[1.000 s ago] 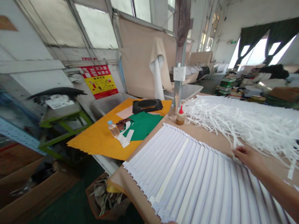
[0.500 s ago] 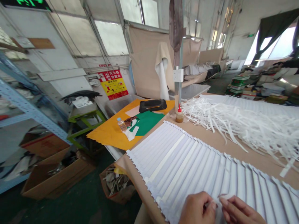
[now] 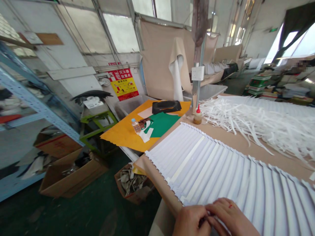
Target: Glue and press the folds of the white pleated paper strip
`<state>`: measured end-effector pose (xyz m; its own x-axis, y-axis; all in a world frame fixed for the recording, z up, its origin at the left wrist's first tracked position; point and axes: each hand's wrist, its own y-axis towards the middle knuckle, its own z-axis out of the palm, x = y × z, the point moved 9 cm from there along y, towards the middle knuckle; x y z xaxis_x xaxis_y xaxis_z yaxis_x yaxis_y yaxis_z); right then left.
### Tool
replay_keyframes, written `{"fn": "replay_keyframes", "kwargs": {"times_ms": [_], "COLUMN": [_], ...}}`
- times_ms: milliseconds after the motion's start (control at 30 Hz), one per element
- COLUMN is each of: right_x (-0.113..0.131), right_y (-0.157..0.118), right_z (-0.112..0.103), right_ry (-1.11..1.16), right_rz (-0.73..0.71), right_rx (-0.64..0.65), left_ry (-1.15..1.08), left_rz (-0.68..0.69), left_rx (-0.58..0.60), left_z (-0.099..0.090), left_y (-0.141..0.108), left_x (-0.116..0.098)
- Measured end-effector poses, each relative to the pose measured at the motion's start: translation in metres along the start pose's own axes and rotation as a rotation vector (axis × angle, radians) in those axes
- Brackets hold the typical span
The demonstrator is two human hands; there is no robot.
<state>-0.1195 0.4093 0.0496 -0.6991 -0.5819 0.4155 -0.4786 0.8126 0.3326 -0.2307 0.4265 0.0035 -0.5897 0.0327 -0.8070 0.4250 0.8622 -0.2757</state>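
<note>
Left hand (image 3: 190,220), right hand (image 3: 232,218): together, bottom centre; contents hidden, grip cannot be told.
Rowed white strips (image 3: 222,165): lower right, side by side, presumably for easy reach.
Loose strips (image 3: 263,129): right, apparently kept aside.

Strips (image 3: 221,167) on table (image 3: 216,130), squeeze bottle (image 3: 197,118) and heap (image 3: 261,121) behind

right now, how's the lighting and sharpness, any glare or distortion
Head view: glare whitens the far-right window; the floor at lower left is dim; lens stretch seems to slant the upper-left windows; left hand and right hand look slightly soft.
</note>
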Motion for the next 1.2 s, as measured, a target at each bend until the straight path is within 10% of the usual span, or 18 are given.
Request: {"fn": "replay_keyframes", "kwargs": {"times_ms": [200, 700, 1200], "right_x": [-0.007, -0.03, -0.052], "right_y": [0.016, 0.098, 0.133], "right_z": [0.037, 0.071, 0.074], "right_ry": [0.297, 0.17, -0.091], "right_rz": [0.395, 0.395, 0.368], "right_rx": [0.344, 0.462, 0.528], "left_ry": [-0.257, -0.301, 0.472], "left_rz": [-0.022, -0.1, 0.273], "left_rx": [-0.181, -0.29, -0.389], "left_z": [-0.049, -0.078, -0.092], "left_y": [-0.031, -0.031, -0.018], "left_x": [0.025, 0.092, 0.056]}}
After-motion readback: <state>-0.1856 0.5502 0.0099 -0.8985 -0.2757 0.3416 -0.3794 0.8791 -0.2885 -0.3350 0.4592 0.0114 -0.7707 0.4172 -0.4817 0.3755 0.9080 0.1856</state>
